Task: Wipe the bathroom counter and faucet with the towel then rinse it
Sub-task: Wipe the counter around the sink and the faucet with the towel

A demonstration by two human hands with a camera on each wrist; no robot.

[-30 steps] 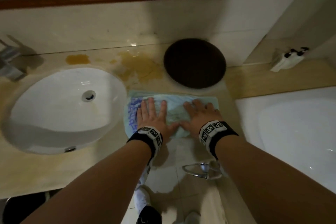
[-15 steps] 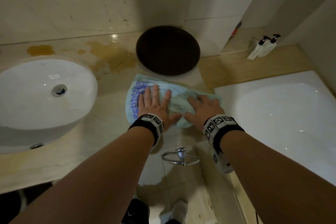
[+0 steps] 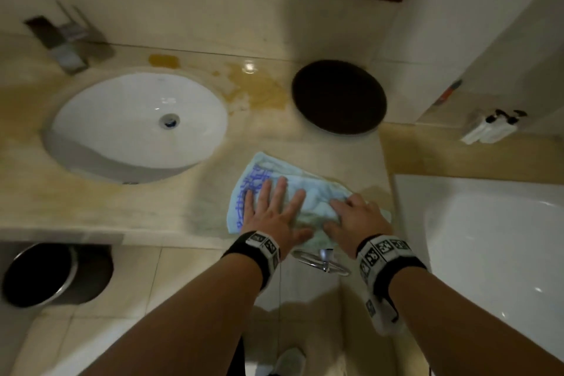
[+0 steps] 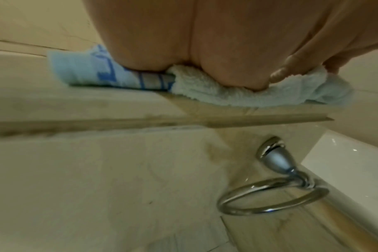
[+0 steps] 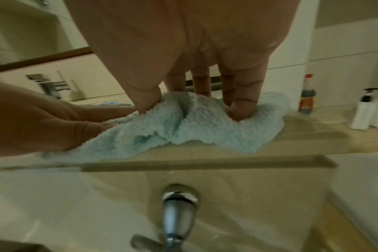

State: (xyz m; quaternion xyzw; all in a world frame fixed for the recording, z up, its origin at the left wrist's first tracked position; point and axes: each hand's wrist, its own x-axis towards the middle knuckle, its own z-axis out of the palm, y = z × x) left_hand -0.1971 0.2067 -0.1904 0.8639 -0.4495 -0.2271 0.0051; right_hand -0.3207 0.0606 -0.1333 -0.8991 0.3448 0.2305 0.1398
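A light blue towel (image 3: 308, 201) with a blue pattern lies on the beige counter (image 3: 183, 201), close to its front edge and right of the white sink (image 3: 137, 119). My left hand (image 3: 274, 207) presses flat on the towel's left half, fingers spread. My right hand (image 3: 357, 217) has its fingers curled into the right half. In the right wrist view its fingertips (image 5: 242, 109) dig into the bunched towel (image 5: 205, 129). The left wrist view has my left hand (image 4: 183, 42) flat on the towel (image 4: 205, 90). The steel faucet (image 3: 65, 43) stands behind the sink at far left.
Yellow stains (image 3: 253, 88) mark the counter behind the towel. A dark round tray (image 3: 338, 96) sits at the back. A chrome towel ring (image 3: 323, 262) hangs below the counter edge. A white bathtub (image 3: 488, 253) lies to the right, with pump bottles (image 3: 491, 128) on its ledge. A black bin (image 3: 45, 275) stands on the floor at left.
Both hands have drawn the towel toward the counter's front edge. Its right side has gone from flat to bunched under my right hand. My head has turned, bringing the faucet into view.
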